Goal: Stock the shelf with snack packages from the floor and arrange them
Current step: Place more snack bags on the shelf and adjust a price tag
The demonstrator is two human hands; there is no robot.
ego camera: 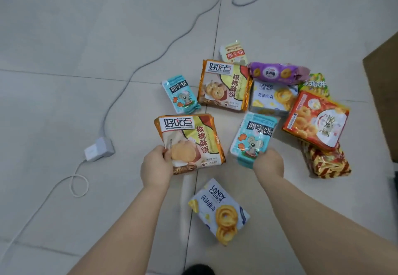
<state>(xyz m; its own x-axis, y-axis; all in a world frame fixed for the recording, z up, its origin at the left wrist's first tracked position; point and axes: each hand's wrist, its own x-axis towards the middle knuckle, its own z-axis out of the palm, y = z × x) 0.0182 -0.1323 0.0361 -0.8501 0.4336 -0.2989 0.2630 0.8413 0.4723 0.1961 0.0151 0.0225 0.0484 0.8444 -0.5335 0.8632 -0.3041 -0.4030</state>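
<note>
Left hand [156, 163] grip clamped on the lower left corner of an orange pack [189, 143], long axis running up and away from it. Right hand [268, 162] grip closed on the bottom edge of a blue pack [253, 136], pack extending away above it. Cookie box [219, 210] lies on the floor between the forearms, below both grips, about equally near. No shelf in view.
</note>
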